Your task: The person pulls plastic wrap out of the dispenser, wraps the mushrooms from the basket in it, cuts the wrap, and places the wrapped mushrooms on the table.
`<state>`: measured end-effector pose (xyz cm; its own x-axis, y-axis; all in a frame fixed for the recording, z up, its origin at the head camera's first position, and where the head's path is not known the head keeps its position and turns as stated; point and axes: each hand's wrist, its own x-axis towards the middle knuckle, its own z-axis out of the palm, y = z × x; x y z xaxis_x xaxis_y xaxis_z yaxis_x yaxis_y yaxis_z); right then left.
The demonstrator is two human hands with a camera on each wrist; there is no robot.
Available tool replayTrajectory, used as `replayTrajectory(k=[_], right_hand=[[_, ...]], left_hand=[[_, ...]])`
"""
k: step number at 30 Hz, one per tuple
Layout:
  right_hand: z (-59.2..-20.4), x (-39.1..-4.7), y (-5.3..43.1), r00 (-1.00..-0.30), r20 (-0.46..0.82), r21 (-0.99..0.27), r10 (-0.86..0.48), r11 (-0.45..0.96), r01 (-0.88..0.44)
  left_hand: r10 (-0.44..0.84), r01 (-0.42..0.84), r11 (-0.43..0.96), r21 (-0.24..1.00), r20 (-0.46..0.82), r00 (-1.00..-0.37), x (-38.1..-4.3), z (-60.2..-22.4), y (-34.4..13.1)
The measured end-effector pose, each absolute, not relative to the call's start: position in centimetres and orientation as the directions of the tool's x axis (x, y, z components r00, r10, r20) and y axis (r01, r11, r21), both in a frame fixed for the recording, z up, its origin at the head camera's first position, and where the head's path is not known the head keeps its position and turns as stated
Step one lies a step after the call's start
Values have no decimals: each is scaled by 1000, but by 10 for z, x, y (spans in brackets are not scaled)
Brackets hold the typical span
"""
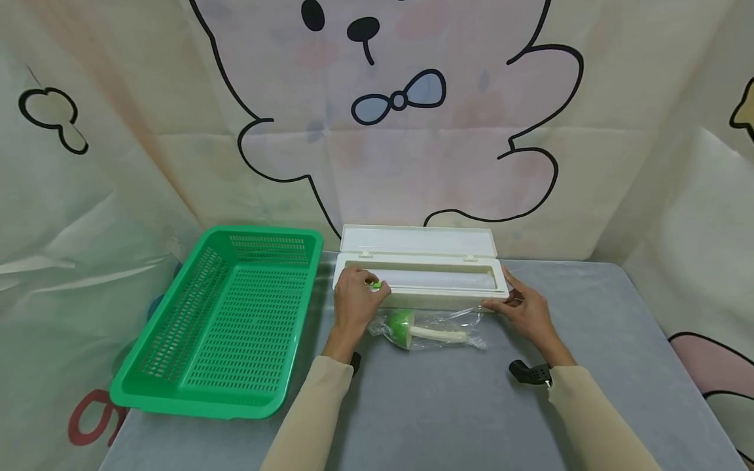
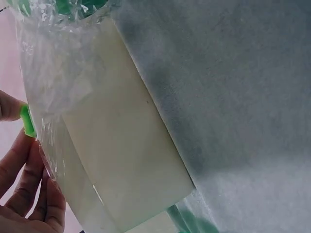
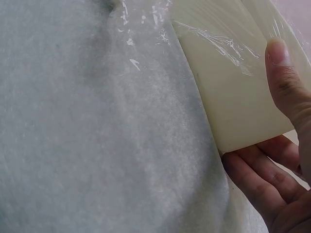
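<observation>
A long white cling film dispenser (image 1: 432,301) stands on the table with its lid (image 1: 418,241) raised, a pale roll (image 1: 450,280) inside. My left hand (image 1: 355,304) pinches a small green slider (image 2: 27,121) at the left part of its front edge. Around the right end of the dispenser my right hand (image 1: 528,315) grips, the thumb on the front face and the fingers at the end. Just in front lies a green domed thing with a white handle (image 1: 402,328) under clear film (image 1: 465,320). Film also clings to the dispenser's front in both wrist views.
A green slotted plastic basket (image 1: 294,327) stands at the table's left, beside the dispenser. The grey cloth-covered table (image 1: 448,412) runs back to a printed curtain (image 1: 389,170).
</observation>
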<state>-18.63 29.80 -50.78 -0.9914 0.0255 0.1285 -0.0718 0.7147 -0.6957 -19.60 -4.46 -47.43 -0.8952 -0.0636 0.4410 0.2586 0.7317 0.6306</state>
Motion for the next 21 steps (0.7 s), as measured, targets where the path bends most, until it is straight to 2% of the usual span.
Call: replayTrajectory(k=[7,21], right_hand=[[-508,-185,298,-989,140,-691,41,719,-69],[-510,-184,299,-988,150,-701,33,708,-83]], left_hand=[[-28,310,708,634,465,-885,-192,-480,-47],[-146,288,709,643,533,-833,-189,-490,-44]])
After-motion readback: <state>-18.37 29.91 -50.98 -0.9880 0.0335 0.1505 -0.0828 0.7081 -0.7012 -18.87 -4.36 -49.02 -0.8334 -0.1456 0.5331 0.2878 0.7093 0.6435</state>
